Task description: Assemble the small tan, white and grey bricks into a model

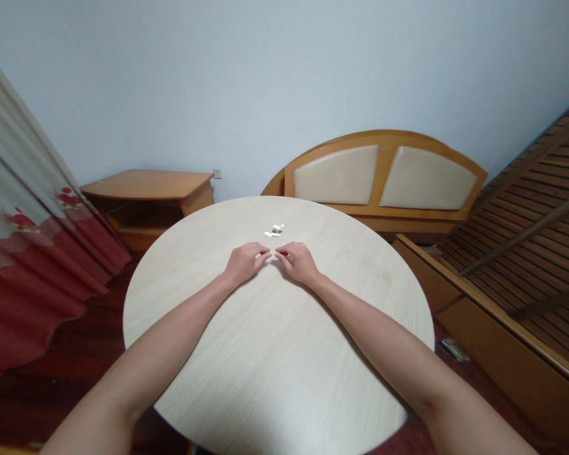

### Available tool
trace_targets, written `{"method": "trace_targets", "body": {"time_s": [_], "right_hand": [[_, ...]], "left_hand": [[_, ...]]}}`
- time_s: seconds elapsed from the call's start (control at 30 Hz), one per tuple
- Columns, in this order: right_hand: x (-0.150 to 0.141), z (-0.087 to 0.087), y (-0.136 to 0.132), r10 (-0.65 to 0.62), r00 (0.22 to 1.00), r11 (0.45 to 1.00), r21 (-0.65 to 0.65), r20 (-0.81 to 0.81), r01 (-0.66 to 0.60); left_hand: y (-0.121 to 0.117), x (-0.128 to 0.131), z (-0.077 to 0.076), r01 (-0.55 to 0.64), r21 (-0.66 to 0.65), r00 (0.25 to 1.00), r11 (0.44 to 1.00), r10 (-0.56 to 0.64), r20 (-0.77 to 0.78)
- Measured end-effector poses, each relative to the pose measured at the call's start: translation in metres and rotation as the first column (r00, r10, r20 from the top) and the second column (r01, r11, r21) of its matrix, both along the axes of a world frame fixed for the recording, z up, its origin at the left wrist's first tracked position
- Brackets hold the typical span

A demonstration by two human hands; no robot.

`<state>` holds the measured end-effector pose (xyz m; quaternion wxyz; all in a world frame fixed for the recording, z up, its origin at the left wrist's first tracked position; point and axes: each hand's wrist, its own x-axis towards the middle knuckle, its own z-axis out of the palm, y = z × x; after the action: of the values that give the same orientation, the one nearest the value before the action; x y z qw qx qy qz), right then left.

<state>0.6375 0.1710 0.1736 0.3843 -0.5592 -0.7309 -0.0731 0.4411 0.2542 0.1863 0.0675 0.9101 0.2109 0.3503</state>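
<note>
Over the far half of a round pale table [275, 341], both of my hands meet at a small whitish piece [272, 253]. My left hand [246, 262] pinches it from the left between thumb and fingers. From the other side, my right hand [298, 261] pinches at the same piece. It is too small to tell its kind. Just beyond my fingers lies a little group of white and dark small pieces [275, 231], flat on the table. A bit of something dark shows under my left hand, mostly hidden.
A wooden cabinet [152, 183] stands against the wall at the back left, beside a red and white curtain [33, 253]. Behind the table is a headboard [384, 174] with cream panels. A bed frame side board [497, 328] and slatted wood [540, 215] are on the right.
</note>
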Motion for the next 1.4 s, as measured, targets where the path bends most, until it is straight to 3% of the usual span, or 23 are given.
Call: {"method": "trace_targets", "body": {"time_s": [1.4], "right_hand": [[-0.0006, 0.0032, -0.0028, 0.054, 0.998, 0.998, -0.021, 0.044, -0.053]], "left_hand": [[0.003, 0.001, -0.0034, 0.026, 0.036, 0.999, 0.999, -0.028, 0.03]]}}
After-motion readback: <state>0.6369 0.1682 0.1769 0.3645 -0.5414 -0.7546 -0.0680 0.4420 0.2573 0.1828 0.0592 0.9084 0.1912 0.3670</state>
